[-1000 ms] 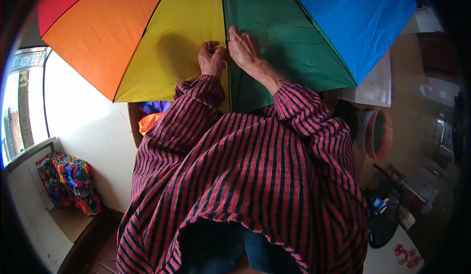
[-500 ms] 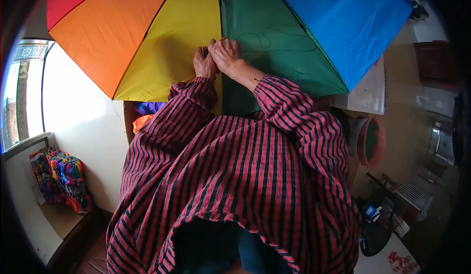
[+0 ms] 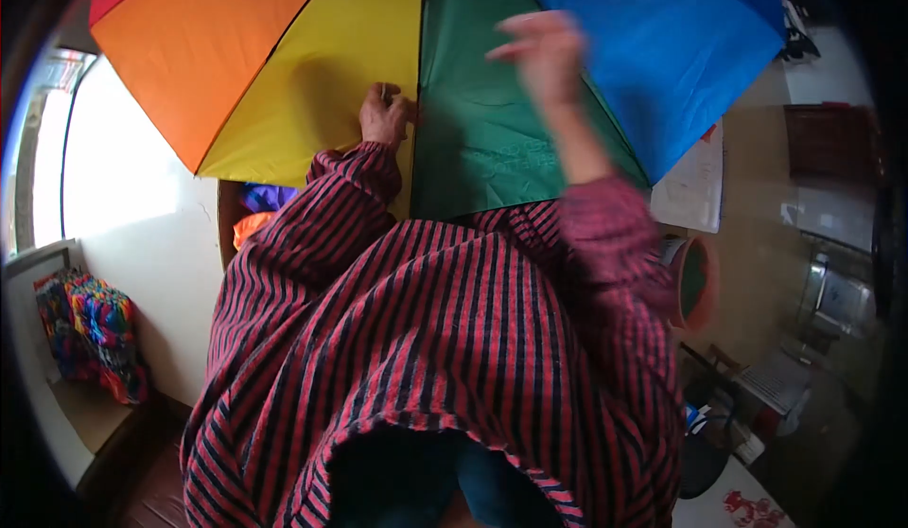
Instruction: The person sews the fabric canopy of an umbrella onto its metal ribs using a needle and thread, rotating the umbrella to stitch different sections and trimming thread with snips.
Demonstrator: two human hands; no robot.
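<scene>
Your right hand [image 3: 541,50] is no longer pressed beside your left at the seam between the yellow and green panels of the rainbow umbrella [image 3: 492,112]; it now hangs lifted and blurred over the green and blue panels, fingers loosely spread, holding nothing visible.

An orange basin [image 3: 695,284] sits right; bundled colourful umbrellas [image 3: 90,334] lie left.

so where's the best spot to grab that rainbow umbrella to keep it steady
Probably at the seam between the yellow and green panels, where the left hand already pinches the umbrella. The rib line there gives a firm ridge. Come from the near edge, over the canopy. The right hand is raised, blurred.
</scene>
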